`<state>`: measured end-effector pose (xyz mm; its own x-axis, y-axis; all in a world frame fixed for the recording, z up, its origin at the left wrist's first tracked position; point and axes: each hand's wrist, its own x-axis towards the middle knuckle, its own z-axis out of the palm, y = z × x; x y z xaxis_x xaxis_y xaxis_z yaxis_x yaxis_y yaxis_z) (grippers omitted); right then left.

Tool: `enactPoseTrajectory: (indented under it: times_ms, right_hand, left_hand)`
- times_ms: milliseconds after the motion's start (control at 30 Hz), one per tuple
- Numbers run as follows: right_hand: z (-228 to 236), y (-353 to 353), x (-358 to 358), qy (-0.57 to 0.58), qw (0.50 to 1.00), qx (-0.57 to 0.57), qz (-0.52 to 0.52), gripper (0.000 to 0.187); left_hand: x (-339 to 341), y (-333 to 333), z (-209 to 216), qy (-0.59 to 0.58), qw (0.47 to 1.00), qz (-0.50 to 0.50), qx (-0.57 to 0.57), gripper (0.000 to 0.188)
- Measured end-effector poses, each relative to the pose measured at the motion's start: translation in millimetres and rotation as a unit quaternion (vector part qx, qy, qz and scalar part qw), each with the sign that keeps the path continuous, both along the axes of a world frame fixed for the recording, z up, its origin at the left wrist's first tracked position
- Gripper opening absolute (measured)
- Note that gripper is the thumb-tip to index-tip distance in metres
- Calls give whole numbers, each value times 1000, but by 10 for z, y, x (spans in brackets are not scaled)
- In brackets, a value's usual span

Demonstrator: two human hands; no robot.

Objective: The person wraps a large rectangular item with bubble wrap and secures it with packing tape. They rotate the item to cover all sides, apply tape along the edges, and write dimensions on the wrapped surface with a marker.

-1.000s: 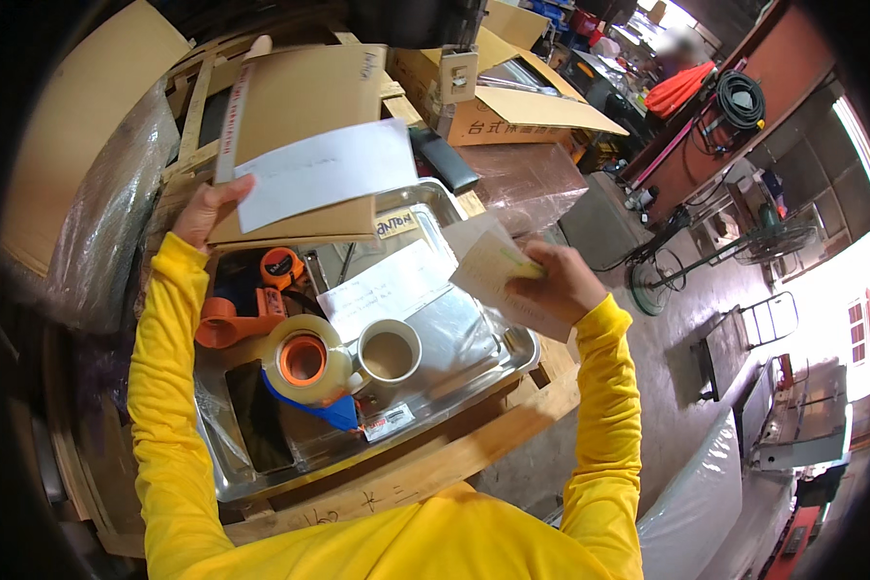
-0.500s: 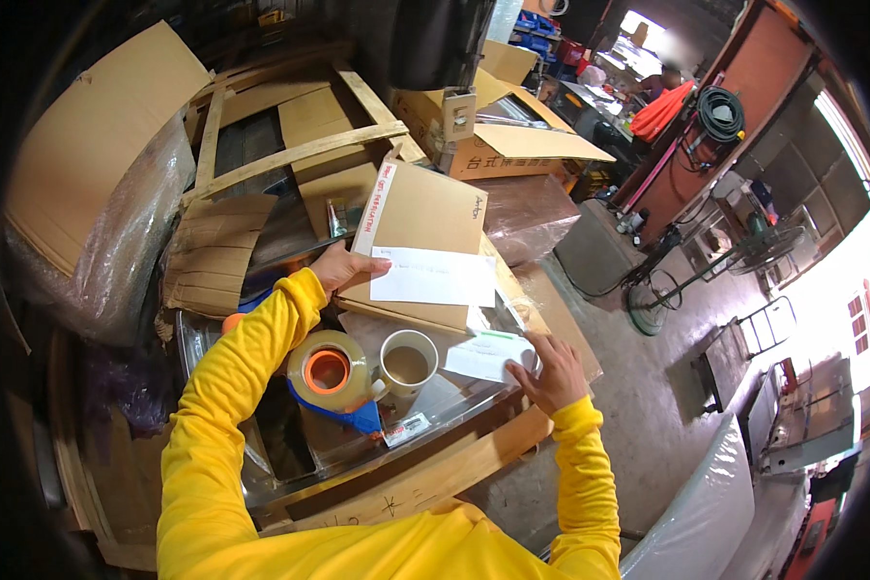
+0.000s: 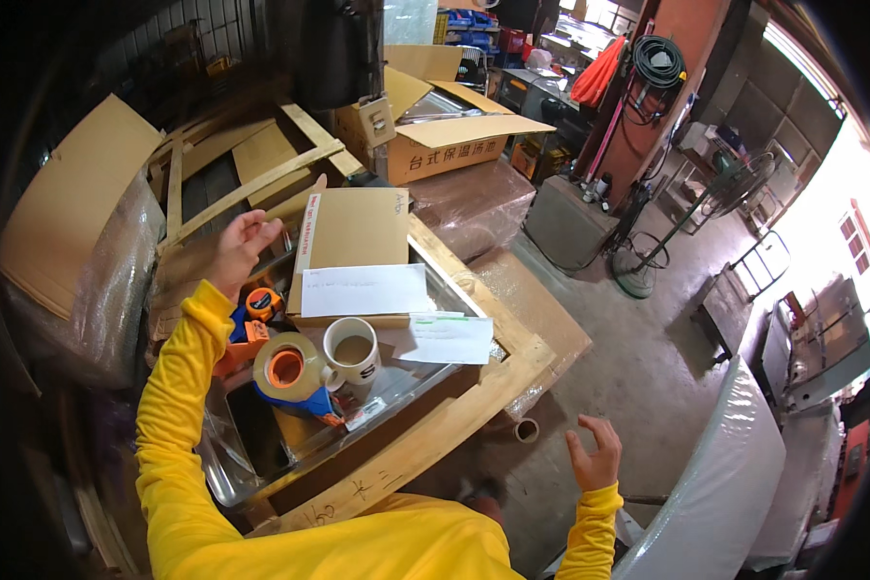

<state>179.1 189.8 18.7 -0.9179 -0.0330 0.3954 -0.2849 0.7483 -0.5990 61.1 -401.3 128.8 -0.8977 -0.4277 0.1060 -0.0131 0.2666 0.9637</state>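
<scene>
The brown envelope (image 3: 356,232) with its white sheet (image 3: 362,290) has been set down flat on the worktop (image 3: 474,387), just right of the left hand (image 3: 244,249), which has let go and is held open above it. The small paper slip (image 3: 447,338) has likewise been released; the right hand (image 3: 594,456) has been drawn back, empty and spread, below it. A mug (image 3: 353,353), tape roll (image 3: 285,369) and tape measure (image 3: 263,303) are crowded beneath the left hand.

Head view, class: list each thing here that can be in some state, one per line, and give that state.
Left hand: open, raised, holding nothing.
Right hand: open, off the bench, empty.
Mug: upright, brown drink inside.
Tape dispenser: lying on its side beside the mug.
Brown envelope: flat, white sheet on it.
Cardboard box: flaps open.
</scene>
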Motion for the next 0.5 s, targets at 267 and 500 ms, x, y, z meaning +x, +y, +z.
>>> enactPoseTrajectory:
  times_ms: [267, 500]
  right_hand:
    - [-428, 1285, 259, -37, 996, -74, -27, 29]
    - [-982, 2276, 629, -186, 968, -167, -25, 31]
  left_hand:
    - [1097, 2232, 490, 235, 879, -243, -335, 19]
    - [931, 5381, -286, 124, 865, -480, -80, 29]
